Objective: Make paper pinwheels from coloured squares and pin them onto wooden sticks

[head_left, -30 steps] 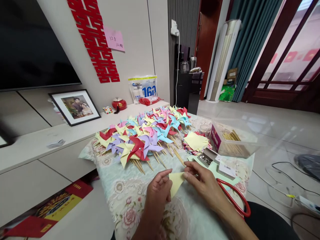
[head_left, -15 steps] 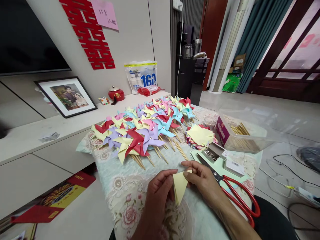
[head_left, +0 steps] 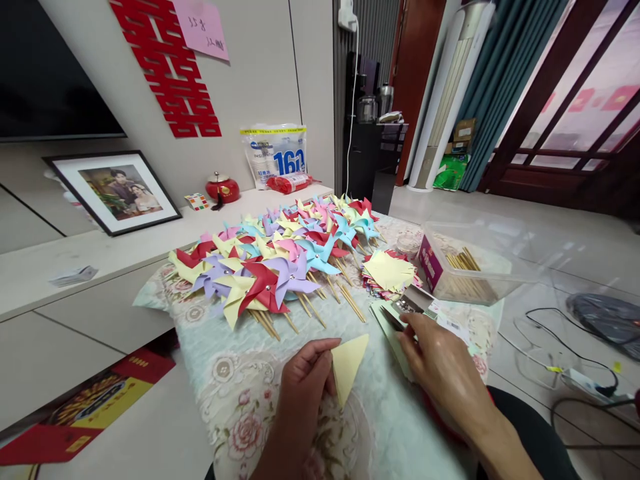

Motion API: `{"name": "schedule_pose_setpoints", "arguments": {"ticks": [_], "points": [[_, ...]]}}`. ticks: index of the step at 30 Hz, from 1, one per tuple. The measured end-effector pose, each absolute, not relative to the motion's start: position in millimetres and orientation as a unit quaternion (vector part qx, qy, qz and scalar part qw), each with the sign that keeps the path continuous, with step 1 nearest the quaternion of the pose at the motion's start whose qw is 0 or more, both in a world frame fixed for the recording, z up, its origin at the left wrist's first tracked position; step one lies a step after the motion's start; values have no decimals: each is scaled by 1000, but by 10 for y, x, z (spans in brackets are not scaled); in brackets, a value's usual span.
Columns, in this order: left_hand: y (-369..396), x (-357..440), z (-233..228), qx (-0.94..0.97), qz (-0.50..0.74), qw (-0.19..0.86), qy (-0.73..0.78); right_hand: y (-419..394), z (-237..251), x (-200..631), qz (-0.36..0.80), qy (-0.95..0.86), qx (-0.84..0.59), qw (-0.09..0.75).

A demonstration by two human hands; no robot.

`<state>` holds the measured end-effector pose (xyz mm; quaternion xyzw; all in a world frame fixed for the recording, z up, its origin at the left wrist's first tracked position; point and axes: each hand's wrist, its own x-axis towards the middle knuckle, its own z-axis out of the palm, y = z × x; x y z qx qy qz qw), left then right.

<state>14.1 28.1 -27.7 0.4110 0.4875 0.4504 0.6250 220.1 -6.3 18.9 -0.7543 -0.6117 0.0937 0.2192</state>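
My left hand point(head_left: 306, 377) pinches a folded triangle of pale yellow paper point(head_left: 351, 365) by its left edge, above the floral tablecloth point(head_left: 245, 433). My right hand point(head_left: 443, 363) is over the large scissors point(head_left: 393, 319), fingers bent round them near the base of the blades. That hand covers most of the red handles. Under the scissors lie pale green paper sheets point(head_left: 385, 330). Just beyond, a small open box point(head_left: 419, 298) holds metal fasteners. A stack of coloured paper squares point(head_left: 390, 270), yellow on top, sits behind it.
Many paper pinwheels point(head_left: 270, 287) on sticks crowd the table's far left. Loose sticks point(head_left: 353, 303) lie near them. A clear plastic bin point(head_left: 480, 290) with more sticks stands at right. Behind are a cabinet with a framed photo point(head_left: 117, 190) and a red jar point(head_left: 223, 189).
My right hand has let go of the yellow paper and moved right onto the scissors. My left hand still holds the folded paper. The view has shifted slightly right.
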Motion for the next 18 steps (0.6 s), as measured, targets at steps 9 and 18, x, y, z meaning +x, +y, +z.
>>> {"name": "schedule_pose_setpoints", "arguments": {"ticks": [9,18], "points": [[309,140,-348,400,457,642,468,-43,81,1943,344,-582,-635,372],[274,151,-312,419,447,654,443,119,-153,1748,529,-409,-569,479]]}}
